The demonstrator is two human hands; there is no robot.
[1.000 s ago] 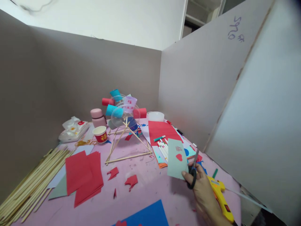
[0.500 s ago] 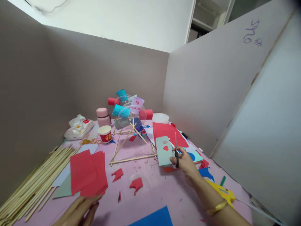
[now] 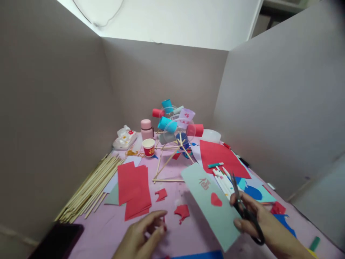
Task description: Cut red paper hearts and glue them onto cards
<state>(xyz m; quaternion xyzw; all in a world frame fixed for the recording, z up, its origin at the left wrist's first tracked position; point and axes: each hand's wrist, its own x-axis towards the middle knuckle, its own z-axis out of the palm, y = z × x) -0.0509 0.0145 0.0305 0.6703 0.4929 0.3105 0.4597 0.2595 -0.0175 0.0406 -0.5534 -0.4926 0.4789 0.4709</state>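
My right hand (image 3: 260, 219) grips a pair of black-handled scissors (image 3: 244, 208) and also pinches the right edge of a pale green card (image 3: 208, 203) with a red heart and a small red mark on it. The card is held tilted above the pink tabletop (image 3: 107, 230). My left hand (image 3: 141, 235) reaches in at the bottom centre, fingers curled, their tips beside small red paper scraps (image 3: 182, 211). Whether these fingers hold anything I cannot make out.
A stick-and-cup wheel model (image 3: 176, 127) stands at the back. A stack of red paper (image 3: 133, 189), a bundle of wooden sticks (image 3: 90, 189), a red paper cup (image 3: 148, 147), a pink bottle (image 3: 147, 128), markers (image 3: 222, 178) and a dark phone (image 3: 58, 239) lie around. Grey boards wall in the table.
The view has turned left. My right hand has brought the card and scissors nearer and lower. My left hand has come forward toward the red scraps.
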